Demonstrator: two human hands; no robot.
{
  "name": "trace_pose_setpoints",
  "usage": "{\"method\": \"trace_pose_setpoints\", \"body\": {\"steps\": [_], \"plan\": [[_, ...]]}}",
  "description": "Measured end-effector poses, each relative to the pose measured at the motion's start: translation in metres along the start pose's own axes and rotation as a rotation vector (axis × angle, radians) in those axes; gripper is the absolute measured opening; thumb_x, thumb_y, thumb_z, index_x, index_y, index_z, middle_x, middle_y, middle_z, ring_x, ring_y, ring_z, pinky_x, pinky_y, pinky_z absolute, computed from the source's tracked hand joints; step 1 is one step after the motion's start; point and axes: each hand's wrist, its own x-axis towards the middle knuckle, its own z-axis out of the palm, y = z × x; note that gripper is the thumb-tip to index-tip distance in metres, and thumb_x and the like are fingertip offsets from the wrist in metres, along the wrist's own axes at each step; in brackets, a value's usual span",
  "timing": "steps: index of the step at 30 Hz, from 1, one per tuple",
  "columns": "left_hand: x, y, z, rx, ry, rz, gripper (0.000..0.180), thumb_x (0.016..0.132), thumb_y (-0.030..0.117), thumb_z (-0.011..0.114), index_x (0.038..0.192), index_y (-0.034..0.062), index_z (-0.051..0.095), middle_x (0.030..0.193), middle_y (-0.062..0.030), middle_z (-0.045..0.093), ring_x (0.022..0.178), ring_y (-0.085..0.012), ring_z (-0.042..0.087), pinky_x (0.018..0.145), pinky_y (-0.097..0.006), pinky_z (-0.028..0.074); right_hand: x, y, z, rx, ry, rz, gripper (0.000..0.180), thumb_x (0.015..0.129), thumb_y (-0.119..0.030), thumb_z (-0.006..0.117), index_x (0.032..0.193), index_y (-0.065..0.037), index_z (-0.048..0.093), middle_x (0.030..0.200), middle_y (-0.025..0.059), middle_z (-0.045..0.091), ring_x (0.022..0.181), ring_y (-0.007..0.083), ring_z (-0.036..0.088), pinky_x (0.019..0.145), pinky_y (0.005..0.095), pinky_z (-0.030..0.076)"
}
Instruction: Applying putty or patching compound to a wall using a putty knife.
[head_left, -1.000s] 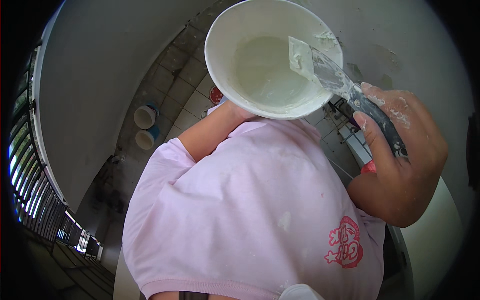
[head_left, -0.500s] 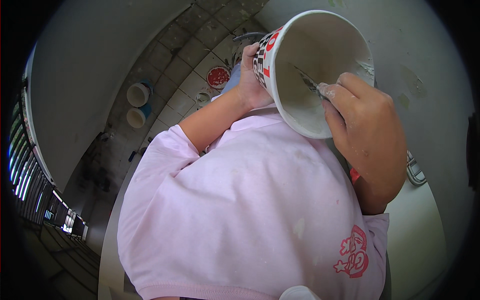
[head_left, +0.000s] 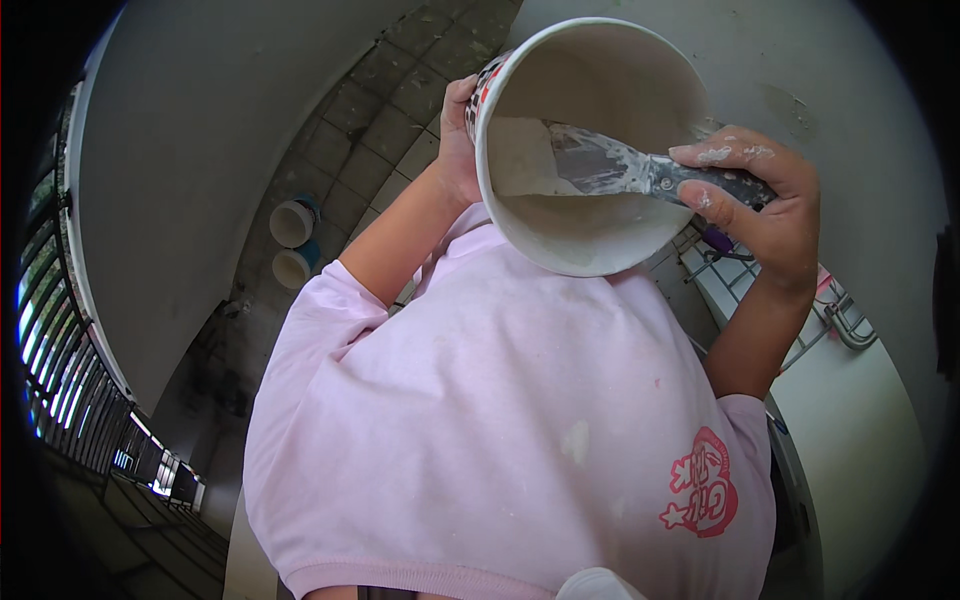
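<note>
- The left hand is gripping the rim of the bucket, fingers closed round its outer wall, tilting it up in front of the chest.
- The right hand is wrapped shut on the putty knife, whose blade is lying against the inner wall.
- Judged step: scraping white paste off the wall inside the bucket.
- Next move is likely calling for a firm drag of the blade along the wall, bucket held steady.
- Two small tubs are sitting on the tiled floor below.

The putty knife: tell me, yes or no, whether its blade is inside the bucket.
Yes: the putty knife, gripped by the right hand, reaches past the rim into the white bucket, which the left hand holds.
</note>
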Motion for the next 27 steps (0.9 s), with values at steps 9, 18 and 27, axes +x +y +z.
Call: {"method": "trace_pose_setpoints", "body": {"steps": [9, 18, 27], "plan": [[0.005, 0.008, 0.038, 0.001, -0.102, 0.113, 0.063, 0.096, 0.058, 0.048, 0.139, 0.0129, 0.055, 0.136, -0.0108, 0.059, 0.121, -0.0288, 0.059, 0.098, -0.047, 0.052, -0.084, 0.034, 0.019, 0.604, 0.414, 0.207, 0.047, 0.08, -0.012, 0.083, 0.12, 0.005, 0.066, 0.112, 0.0129, 0.067, 0.08, 0.0133, 0.064, 0.065, 0.022, 0.051], [0.034, 0.003, 0.066, 0.122, -0.171, 0.148, 0.061, 0.098, 0.055, 0.047, 0.14, 0.0103, 0.052, 0.138, -0.0117, 0.057, 0.121, -0.029, 0.059, 0.099, -0.046, 0.053, -0.115, 0.063, 0.058, 0.737, 0.7, 0.129, 0.039, 0.085, -0.007, 0.068, 0.123, -0.001, 0.059, 0.093, 0.0122, 0.065, 0.07, 0.0128, 0.06, 0.057, 0.0247, 0.043], [0.049, 0.005, 0.072, 0.273, -0.206, 0.147, 0.061, 0.1, 0.053, 0.046, 0.142, 0.0089, 0.05, 0.139, -0.0122, 0.056, 0.125, -0.0305, 0.056, 0.101, -0.048, 0.051, -0.121, 0.059, 0.054, 1.16, 0.612, 0.087, 0.026, 0.101, -0.017, 0.058, 0.121, -0.002, 0.054, 0.09, 0.0122, 0.066, 0.056, 0.0085, 0.048, 0.051, 0.023, 0.038]]}}
